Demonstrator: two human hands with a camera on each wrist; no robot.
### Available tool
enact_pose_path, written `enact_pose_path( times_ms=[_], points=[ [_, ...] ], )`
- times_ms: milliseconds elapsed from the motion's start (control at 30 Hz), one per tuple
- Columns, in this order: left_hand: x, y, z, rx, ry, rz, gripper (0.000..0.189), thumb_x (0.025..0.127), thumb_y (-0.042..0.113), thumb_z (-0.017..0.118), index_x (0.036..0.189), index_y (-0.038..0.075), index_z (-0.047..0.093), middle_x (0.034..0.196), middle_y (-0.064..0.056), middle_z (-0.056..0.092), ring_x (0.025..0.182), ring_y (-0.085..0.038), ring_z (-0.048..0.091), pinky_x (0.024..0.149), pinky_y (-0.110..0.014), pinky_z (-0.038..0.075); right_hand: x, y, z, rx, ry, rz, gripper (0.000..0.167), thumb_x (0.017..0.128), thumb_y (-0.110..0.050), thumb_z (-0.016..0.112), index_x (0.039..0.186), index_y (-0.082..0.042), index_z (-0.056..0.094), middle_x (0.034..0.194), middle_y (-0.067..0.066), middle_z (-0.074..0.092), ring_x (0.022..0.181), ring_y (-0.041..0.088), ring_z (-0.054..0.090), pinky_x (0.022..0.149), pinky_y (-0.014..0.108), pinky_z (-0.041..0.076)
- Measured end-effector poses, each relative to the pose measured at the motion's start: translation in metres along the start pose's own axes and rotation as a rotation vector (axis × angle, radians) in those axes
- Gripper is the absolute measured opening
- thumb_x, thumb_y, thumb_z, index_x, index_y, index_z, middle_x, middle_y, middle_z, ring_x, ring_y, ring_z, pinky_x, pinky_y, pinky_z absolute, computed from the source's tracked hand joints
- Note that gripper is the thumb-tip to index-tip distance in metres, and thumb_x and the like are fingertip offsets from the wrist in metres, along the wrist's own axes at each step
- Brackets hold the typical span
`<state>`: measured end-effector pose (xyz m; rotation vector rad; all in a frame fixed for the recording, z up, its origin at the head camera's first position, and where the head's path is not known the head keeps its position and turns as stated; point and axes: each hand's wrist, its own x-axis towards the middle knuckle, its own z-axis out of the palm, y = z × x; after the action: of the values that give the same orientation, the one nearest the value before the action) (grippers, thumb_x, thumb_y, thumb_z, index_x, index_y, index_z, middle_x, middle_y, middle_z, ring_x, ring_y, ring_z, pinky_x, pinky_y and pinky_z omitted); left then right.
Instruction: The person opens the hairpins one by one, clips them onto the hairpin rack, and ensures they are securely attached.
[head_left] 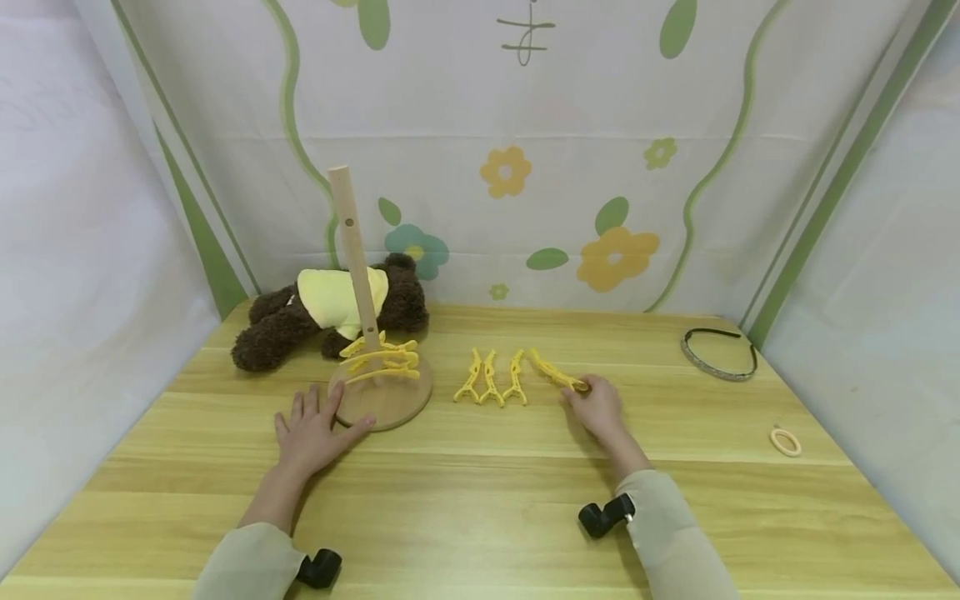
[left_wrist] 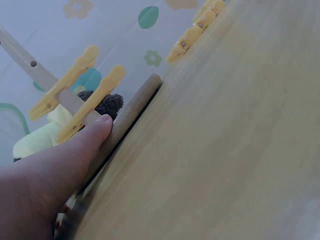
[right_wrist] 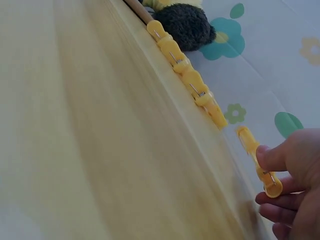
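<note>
A wooden stand has an upright post [head_left: 356, 250] on a round base [head_left: 390, 408], with several yellow hair clips [head_left: 382, 358] around the lower post. My left hand [head_left: 309, 437] lies with fingers spread at the base's left edge, the thumb [left_wrist: 97, 131] over the rim. My right hand [head_left: 600, 408] pinches one end of a yellow alligator hair clip [head_left: 553, 371] between thumb and fingers; in the right wrist view this clip [right_wrist: 252, 150] appears just off the table's surface. Left of it, three matching clips [head_left: 491, 379] stand side by side on the table.
Behind the stand lies a brown plush bear [head_left: 405, 300] in a yellow shirt. At the right are a headband [head_left: 712, 369] and a small beige ring [head_left: 785, 443] on the wooden table [head_left: 480, 517]. White flowered cloth [head_left: 450, 100] encloses the back and sides.
</note>
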<state>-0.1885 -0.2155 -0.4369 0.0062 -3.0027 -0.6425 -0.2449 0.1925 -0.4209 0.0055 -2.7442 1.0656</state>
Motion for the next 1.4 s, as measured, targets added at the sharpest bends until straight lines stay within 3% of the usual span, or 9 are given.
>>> enact_pose_path(
  times_ms=[133, 233, 333, 567, 667, 1033, 1400],
  points=[
    [0.000, 0.001, -0.001, -0.006, -0.004, 0.004, 0.092, 0.072, 0.070, 0.040, 0.140, 0.012, 0.015, 0.136, -0.031, 0.007, 0.122, -0.047, -0.003, 0.084, -0.065, -0.009, 0.004, -0.003, -0.009, 0.083, -0.079, 0.012, 0.036, 0.083, -0.016, 0.058, 0.106, 0.011, 0.053, 0.099, 0.025, 0.055, 0.087, 0.033, 0.053, 0.073, 0.042, 0.043],
    [0.000, 0.001, -0.001, -0.007, -0.005, 0.001, 0.093, 0.072, 0.070, 0.040, 0.140, 0.011, 0.016, 0.136, -0.031, 0.007, 0.122, -0.047, -0.003, 0.084, -0.065, -0.009, 0.009, -0.006, -0.014, 0.126, -0.141, -0.022, 0.036, 0.086, -0.016, 0.054, 0.112, 0.009, 0.050, 0.101, 0.022, 0.056, 0.090, 0.031, 0.053, 0.075, 0.040, 0.043],
    [0.000, 0.001, 0.000, -0.013, -0.006, -0.002, 0.093, 0.072, 0.070, 0.041, 0.139, 0.012, 0.016, 0.136, -0.031, 0.007, 0.122, -0.047, -0.003, 0.084, -0.065, -0.009, 0.012, -0.013, -0.021, 0.138, -0.191, -0.101, 0.036, 0.088, -0.015, 0.051, 0.115, 0.008, 0.049, 0.102, 0.020, 0.055, 0.092, 0.031, 0.051, 0.075, 0.041, 0.043],
    [-0.001, 0.002, 0.000, -0.010, -0.004, -0.003, 0.092, 0.072, 0.070, 0.040, 0.139, 0.012, 0.016, 0.136, -0.030, 0.007, 0.122, -0.047, -0.003, 0.085, -0.065, -0.008, 0.026, -0.032, -0.033, 0.062, -0.234, -0.372, 0.035, 0.089, -0.014, 0.050, 0.114, 0.009, 0.049, 0.097, 0.017, 0.057, 0.086, 0.027, 0.053, 0.071, 0.039, 0.043],
    [-0.001, 0.001, 0.000, -0.010, -0.003, -0.004, 0.092, 0.072, 0.070, 0.041, 0.139, 0.011, 0.017, 0.136, -0.030, 0.007, 0.122, -0.047, -0.002, 0.084, -0.065, -0.008, 0.035, -0.044, -0.036, 0.031, -0.245, -0.417, 0.033, 0.089, -0.015, 0.050, 0.112, 0.008, 0.051, 0.092, 0.013, 0.058, 0.077, 0.022, 0.053, 0.066, 0.035, 0.043],
    [0.000, 0.000, 0.000, -0.009, 0.005, 0.000, 0.093, 0.071, 0.071, 0.040, 0.139, 0.011, 0.017, 0.136, -0.030, 0.007, 0.122, -0.047, -0.002, 0.084, -0.065, -0.009, 0.056, -0.104, -0.032, 0.033, -0.236, -0.430, 0.028, 0.085, -0.018, 0.057, 0.105, 0.001, 0.060, 0.094, 0.010, 0.061, 0.083, 0.022, 0.055, 0.072, 0.037, 0.044],
    [0.000, 0.002, -0.001, -0.009, 0.005, 0.004, 0.093, 0.072, 0.070, 0.040, 0.139, 0.011, 0.017, 0.136, -0.031, 0.008, 0.122, -0.047, -0.002, 0.085, -0.065, -0.008, 0.060, -0.153, 0.002, 0.103, -0.243, -0.523, 0.021, 0.083, -0.016, 0.059, 0.097, -0.002, 0.066, 0.084, 0.005, 0.062, 0.069, 0.014, 0.053, 0.062, 0.027, 0.044]
  ],
)
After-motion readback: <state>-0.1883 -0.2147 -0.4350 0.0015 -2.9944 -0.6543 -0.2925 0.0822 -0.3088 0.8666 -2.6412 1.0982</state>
